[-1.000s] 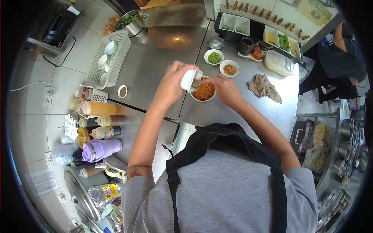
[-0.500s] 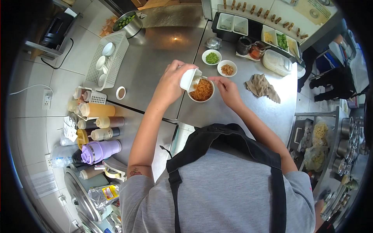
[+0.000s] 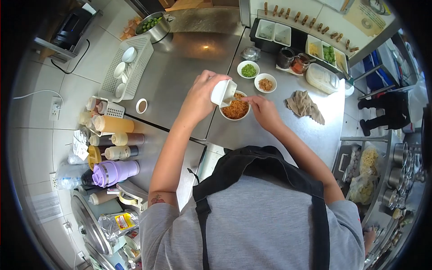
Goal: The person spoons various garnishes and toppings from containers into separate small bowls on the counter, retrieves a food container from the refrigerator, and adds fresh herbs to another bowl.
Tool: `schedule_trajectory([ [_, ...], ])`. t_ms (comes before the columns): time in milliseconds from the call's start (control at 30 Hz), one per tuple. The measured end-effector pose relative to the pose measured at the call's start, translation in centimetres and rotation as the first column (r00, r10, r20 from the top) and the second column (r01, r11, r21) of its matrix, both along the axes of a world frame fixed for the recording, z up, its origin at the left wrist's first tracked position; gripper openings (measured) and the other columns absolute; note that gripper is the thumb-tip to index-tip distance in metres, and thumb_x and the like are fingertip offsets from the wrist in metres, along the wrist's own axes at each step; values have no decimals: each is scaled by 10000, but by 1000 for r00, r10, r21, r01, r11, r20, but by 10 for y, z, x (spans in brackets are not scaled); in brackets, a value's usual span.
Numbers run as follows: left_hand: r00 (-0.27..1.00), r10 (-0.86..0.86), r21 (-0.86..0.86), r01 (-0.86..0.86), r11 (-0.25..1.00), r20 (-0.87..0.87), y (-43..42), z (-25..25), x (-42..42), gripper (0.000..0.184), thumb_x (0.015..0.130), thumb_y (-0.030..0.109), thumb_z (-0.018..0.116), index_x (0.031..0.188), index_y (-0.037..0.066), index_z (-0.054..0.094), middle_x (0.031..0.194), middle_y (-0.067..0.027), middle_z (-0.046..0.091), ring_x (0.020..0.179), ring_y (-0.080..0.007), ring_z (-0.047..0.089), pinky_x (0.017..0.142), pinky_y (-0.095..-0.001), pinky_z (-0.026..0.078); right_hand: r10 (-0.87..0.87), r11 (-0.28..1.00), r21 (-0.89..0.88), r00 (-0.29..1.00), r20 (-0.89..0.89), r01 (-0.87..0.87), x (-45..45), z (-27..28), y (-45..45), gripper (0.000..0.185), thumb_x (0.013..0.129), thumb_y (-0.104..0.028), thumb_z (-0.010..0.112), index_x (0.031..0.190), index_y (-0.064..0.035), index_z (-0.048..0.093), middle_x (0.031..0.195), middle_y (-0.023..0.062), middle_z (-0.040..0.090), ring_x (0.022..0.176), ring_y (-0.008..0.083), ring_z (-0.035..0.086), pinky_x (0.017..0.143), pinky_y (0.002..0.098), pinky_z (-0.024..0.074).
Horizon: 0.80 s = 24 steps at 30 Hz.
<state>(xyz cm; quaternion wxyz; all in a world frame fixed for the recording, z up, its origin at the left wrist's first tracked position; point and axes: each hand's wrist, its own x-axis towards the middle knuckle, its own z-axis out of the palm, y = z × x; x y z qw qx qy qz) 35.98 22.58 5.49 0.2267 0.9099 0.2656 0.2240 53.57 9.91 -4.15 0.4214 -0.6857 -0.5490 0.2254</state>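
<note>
The left hand (image 3: pixel 201 93) has its fingers closed around a white container (image 3: pixel 221 92), tipped toward the right hand (image 3: pixel 264 110) above a white bowl (image 3: pixel 235 119) of orange-brown crumbly food (image 3: pixel 236 109). The right hand's fingers are pinched together on a slim utensil (image 3: pixel 239 98) that reaches to the container's mouth. The bowl sits on the metal tabletop (image 3: pixel 274 132). Just beyond it are a bowl of chopped greens (image 3: pixel 248 69) and a bowl of brown bits (image 3: pixel 265 84); a crumpled tan cloth (image 3: pixel 305 106) lies to the right.
</note>
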Motion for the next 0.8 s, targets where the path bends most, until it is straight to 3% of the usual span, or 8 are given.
schedule_trajectory([
  [133, 1000, -17, -74, 18, 997, 9, -4, -6, -1, 559, 638, -47, 740, 1143, 163, 627, 1087, -86, 561, 1048, -322, 565, 884, -406, 485, 0, 993, 118, 1000, 21, -3, -12, 47, 6, 221, 900, -34, 531, 1051, -75, 687, 872, 151, 604, 805, 362, 622, 715, 418, 498],
  [233, 999, -18, -72, 21, 997, 38, 3, -4, 2, 557, 637, -47, 742, 1143, 155, 626, 1086, -85, 563, 1046, -318, 567, 885, -404, 486, 43, 921, 374, 982, 185, -110, -15, 57, 26, 227, 868, -40, 559, 1055, -98, 673, 815, 127, 532, 757, 328, 596, 669, 418, 484],
  [367, 1000, -4, -73, 6, 997, 23, 2, 6, -3, 558, 635, -47, 743, 1144, 148, 627, 1088, -88, 566, 1042, -313, 568, 882, -400, 487, -1, 953, 287, 949, 316, -94, -1, 15, 27, 226, 881, -51, 552, 1052, -114, 685, 819, 124, 546, 750, 330, 593, 676, 423, 478],
  [467, 999, 11, -95, -6, 995, 47, 7, 2, -14, 561, 629, -50, 745, 1144, 137, 626, 1078, -91, 570, 1035, -310, 570, 881, -402, 486, -3, 981, 189, 979, 202, -36, -2, 11, 15, 241, 897, -28, 539, 1075, -92, 689, 816, 133, 573, 723, 323, 585, 679, 401, 484],
  [533, 999, 6, -95, -1, 995, 51, 8, -1, -16, 562, 626, -56, 741, 1144, 130, 624, 1072, -94, 572, 1028, -309, 572, 877, -400, 486, 42, 989, 138, 999, 3, -42, -5, 18, 7, 230, 924, -64, 519, 1071, -95, 693, 843, 148, 584, 766, 343, 613, 707, 419, 497],
  [633, 998, 0, -106, 7, 994, 66, 4, -1, -10, 562, 624, -70, 729, 1142, 119, 621, 1057, -99, 578, 1012, -308, 578, 867, -393, 489, -33, 991, 131, 999, -25, 36, -9, 30, 19, 233, 929, -58, 511, 1075, -85, 690, 837, 163, 587, 769, 357, 614, 719, 416, 496],
  [733, 996, 22, -87, -15, 996, 81, 1, -1, -9, 561, 625, -86, 712, 1141, 113, 618, 1047, -103, 582, 999, -307, 582, 855, -384, 492, -93, 981, 168, 996, -17, 94, -15, -1, 24, 235, 923, -50, 515, 1071, -89, 693, 855, 186, 606, 789, 369, 616, 723, 415, 491],
  [800, 995, 42, -60, -37, 998, 92, 4, -2, -11, 562, 626, -95, 703, 1141, 112, 616, 1045, -105, 582, 994, -306, 583, 850, -380, 493, -50, 988, 143, 996, -74, 61, -19, -3, 15, 237, 922, -48, 515, 1076, -87, 692, 876, 196, 620, 806, 372, 620, 728, 415, 494],
])
